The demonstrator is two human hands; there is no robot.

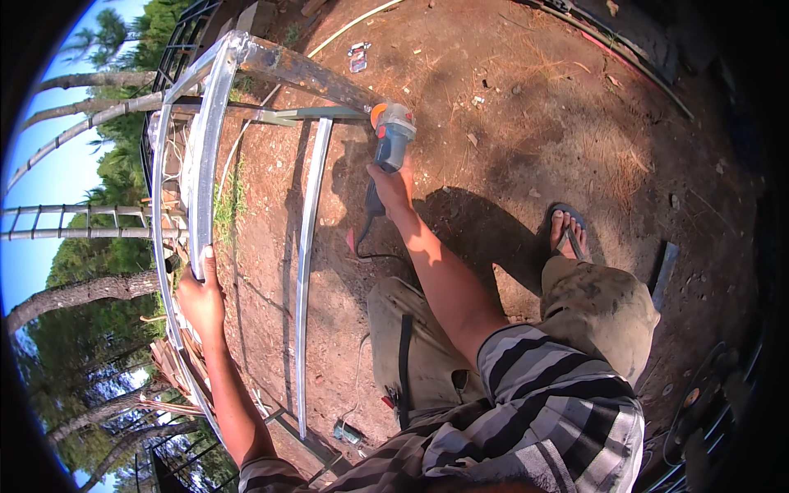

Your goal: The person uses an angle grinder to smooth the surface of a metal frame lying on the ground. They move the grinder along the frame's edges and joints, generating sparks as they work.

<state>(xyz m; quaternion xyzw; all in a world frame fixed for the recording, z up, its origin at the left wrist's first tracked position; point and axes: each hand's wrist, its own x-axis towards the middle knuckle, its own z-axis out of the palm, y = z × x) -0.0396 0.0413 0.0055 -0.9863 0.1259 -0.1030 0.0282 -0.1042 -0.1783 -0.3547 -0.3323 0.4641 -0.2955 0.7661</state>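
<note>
My right hand is closed around the body of a blue-grey angle grinder. The grinder's orange disc is beside the near end of a rusty, dark steel beam; whether they touch I cannot tell. A black cord trails down from the tool. On the left, my left hand is wrapped around a silvery metal bar, thumb on its upper face. That bar belongs to a frame, joining the rusty beam at a corner.
A second silvery bar runs lengthwise between my arms, near a green crossbar. Below it lies a small dark green object. My sandalled foot stands on dirt ground. A loose metal strip lies at the right, trees behind the frame at left.
</note>
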